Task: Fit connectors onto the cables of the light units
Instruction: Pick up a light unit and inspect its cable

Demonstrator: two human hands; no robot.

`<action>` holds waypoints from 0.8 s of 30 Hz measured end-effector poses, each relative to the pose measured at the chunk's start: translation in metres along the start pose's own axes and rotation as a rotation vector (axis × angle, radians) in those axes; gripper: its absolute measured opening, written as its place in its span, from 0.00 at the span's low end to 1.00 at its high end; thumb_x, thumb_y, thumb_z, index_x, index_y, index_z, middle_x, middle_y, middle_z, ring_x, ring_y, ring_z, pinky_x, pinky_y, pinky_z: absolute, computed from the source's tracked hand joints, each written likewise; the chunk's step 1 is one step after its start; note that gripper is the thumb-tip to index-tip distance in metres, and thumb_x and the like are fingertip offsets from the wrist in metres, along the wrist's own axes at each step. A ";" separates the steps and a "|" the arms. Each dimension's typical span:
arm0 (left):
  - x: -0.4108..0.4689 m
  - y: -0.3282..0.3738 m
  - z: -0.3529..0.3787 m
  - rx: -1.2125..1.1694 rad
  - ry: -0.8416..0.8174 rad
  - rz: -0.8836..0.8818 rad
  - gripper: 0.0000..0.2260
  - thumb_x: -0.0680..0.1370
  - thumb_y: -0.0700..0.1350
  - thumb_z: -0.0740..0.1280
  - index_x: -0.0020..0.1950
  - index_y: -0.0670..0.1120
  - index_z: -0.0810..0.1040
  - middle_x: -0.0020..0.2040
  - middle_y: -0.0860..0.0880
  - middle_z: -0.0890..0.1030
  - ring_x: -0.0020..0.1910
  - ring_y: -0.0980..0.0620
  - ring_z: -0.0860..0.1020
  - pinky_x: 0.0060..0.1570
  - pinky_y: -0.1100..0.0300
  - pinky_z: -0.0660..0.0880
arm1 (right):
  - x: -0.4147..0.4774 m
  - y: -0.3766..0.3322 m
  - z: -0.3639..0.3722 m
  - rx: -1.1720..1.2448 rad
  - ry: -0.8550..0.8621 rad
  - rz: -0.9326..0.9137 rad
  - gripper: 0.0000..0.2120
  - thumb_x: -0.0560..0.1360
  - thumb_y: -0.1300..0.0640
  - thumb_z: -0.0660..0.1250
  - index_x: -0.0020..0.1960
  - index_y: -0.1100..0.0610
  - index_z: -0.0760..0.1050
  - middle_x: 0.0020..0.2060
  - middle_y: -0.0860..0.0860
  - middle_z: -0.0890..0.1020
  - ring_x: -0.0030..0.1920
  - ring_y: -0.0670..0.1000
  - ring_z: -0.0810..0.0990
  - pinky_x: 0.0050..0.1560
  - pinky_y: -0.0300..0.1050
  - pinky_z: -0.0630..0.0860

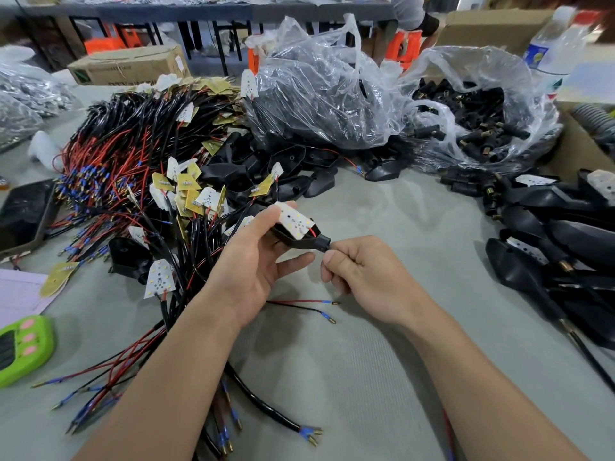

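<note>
Over the middle of the table (pixel 399 361), the left hand (pixel 256 261) holds a light unit (pixel 296 224) in curled fingers. The thumb lies along the near side of its black housing and the white LED board faces up. The right hand (pixel 366 277) is closed into a loose fist. Its thumb and forefinger pinch the cable (pixel 327 250) just where it leaves the housing's neck, and the rest of the cable is hidden inside the fist. Two thin wires (pixel 299 302), one red and one black, lie on the table below the hands. They end in blue sleeves and brass tips, and I cannot tell whether they belong to this unit.

A heap of cabled LED boards (pixel 133 154) crowds the left side, and its stray leads run under the left forearm. Loose black housings (pixel 266 168) lie behind the hands. Beyond them, toward the far edge, stand a clear bag of housings (pixel 316 94) and an open clear bag of black connectors (pixel 476 118). More housings (pixel 549 234) are piled along the right edge. A green timer (pixel 23 347) and a dark phone (pixel 23 211) sit at the left edge. A cardboard box (pixel 129 64) stands at the far left, and a water bottle (pixel 559 44) stands at the far right corner.
</note>
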State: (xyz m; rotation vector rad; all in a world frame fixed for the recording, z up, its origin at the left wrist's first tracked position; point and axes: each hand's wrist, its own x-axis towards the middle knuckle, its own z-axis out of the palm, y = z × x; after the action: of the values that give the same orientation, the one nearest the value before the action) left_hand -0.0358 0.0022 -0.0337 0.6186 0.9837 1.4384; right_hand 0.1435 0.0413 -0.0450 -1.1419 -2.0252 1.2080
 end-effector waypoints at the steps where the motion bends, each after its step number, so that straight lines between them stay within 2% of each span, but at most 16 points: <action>1: 0.000 0.000 0.000 0.019 -0.001 0.007 0.16 0.77 0.51 0.66 0.63 0.47 0.81 0.56 0.44 0.84 0.53 0.48 0.83 0.44 0.52 0.83 | -0.001 0.000 0.001 -0.058 -0.018 0.005 0.16 0.82 0.57 0.63 0.35 0.55 0.78 0.24 0.48 0.77 0.25 0.44 0.71 0.30 0.38 0.67; 5: 0.000 -0.005 0.001 0.166 0.048 0.048 0.12 0.81 0.36 0.64 0.62 0.47 0.79 0.58 0.40 0.84 0.54 0.45 0.83 0.45 0.53 0.82 | -0.002 0.001 0.003 -0.189 -0.006 0.014 0.16 0.80 0.54 0.64 0.35 0.53 0.77 0.24 0.45 0.78 0.26 0.43 0.74 0.29 0.35 0.67; 7: 0.001 -0.007 0.002 0.194 0.088 0.062 0.13 0.81 0.33 0.63 0.60 0.46 0.79 0.59 0.37 0.82 0.55 0.42 0.83 0.44 0.55 0.82 | -0.001 0.002 0.002 -0.218 0.023 0.015 0.13 0.78 0.52 0.66 0.36 0.53 0.78 0.24 0.46 0.78 0.27 0.45 0.76 0.29 0.38 0.70; 9: 0.002 -0.007 0.002 0.196 0.131 0.098 0.12 0.81 0.31 0.63 0.57 0.45 0.80 0.56 0.36 0.83 0.53 0.42 0.85 0.44 0.54 0.83 | -0.002 0.003 -0.001 -0.273 0.067 -0.001 0.07 0.75 0.54 0.68 0.38 0.52 0.79 0.25 0.47 0.77 0.27 0.46 0.74 0.30 0.39 0.69; 11: 0.005 -0.004 -0.001 0.168 0.184 0.151 0.11 0.80 0.29 0.63 0.52 0.43 0.80 0.50 0.38 0.84 0.48 0.43 0.86 0.47 0.51 0.84 | -0.003 0.003 -0.008 -0.317 0.146 -0.006 0.06 0.72 0.57 0.71 0.37 0.49 0.80 0.26 0.43 0.78 0.29 0.44 0.74 0.32 0.33 0.69; 13: 0.008 0.000 -0.006 0.113 0.216 0.184 0.10 0.78 0.28 0.65 0.49 0.42 0.82 0.47 0.39 0.84 0.45 0.42 0.86 0.48 0.50 0.84 | -0.003 0.004 -0.018 -0.415 0.301 -0.001 0.08 0.70 0.58 0.74 0.38 0.44 0.83 0.31 0.43 0.78 0.36 0.42 0.76 0.38 0.31 0.66; 15: 0.007 0.003 -0.008 0.095 0.238 0.186 0.12 0.75 0.27 0.68 0.47 0.43 0.83 0.44 0.42 0.86 0.44 0.45 0.86 0.43 0.53 0.84 | -0.001 0.004 -0.024 -0.577 0.543 -0.016 0.04 0.70 0.55 0.76 0.41 0.46 0.86 0.35 0.46 0.77 0.40 0.49 0.72 0.47 0.42 0.64; 17: 0.005 0.001 -0.008 0.181 0.251 0.194 0.14 0.72 0.26 0.71 0.45 0.46 0.83 0.41 0.45 0.86 0.42 0.47 0.85 0.40 0.57 0.83 | -0.001 0.002 -0.025 -0.639 0.730 -0.006 0.03 0.71 0.54 0.76 0.40 0.47 0.85 0.31 0.48 0.79 0.36 0.51 0.68 0.48 0.46 0.63; 19: 0.004 -0.003 -0.007 0.321 0.227 0.204 0.15 0.70 0.26 0.74 0.44 0.46 0.82 0.40 0.46 0.85 0.40 0.49 0.84 0.38 0.59 0.82 | -0.002 -0.001 -0.023 -0.613 0.816 -0.034 0.03 0.72 0.56 0.74 0.42 0.48 0.84 0.30 0.48 0.82 0.34 0.55 0.73 0.49 0.47 0.63; 21: 0.002 -0.005 -0.006 0.413 0.194 0.194 0.15 0.69 0.26 0.75 0.45 0.46 0.82 0.41 0.45 0.84 0.38 0.51 0.84 0.36 0.60 0.81 | -0.002 -0.001 -0.019 -0.554 0.843 -0.092 0.07 0.72 0.59 0.73 0.47 0.48 0.86 0.34 0.47 0.84 0.39 0.56 0.78 0.51 0.45 0.62; 24: 0.000 -0.008 -0.002 0.422 0.227 0.215 0.14 0.70 0.27 0.76 0.45 0.45 0.82 0.42 0.46 0.85 0.38 0.53 0.84 0.37 0.59 0.82 | 0.002 -0.001 -0.014 -0.377 0.718 -0.047 0.14 0.76 0.58 0.70 0.59 0.46 0.83 0.43 0.44 0.86 0.50 0.54 0.80 0.53 0.40 0.67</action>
State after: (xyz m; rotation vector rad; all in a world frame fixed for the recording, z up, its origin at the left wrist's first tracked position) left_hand -0.0330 0.0011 -0.0414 0.9032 1.4557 1.5219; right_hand 0.1523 0.0489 -0.0372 -1.4282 -1.7142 0.2979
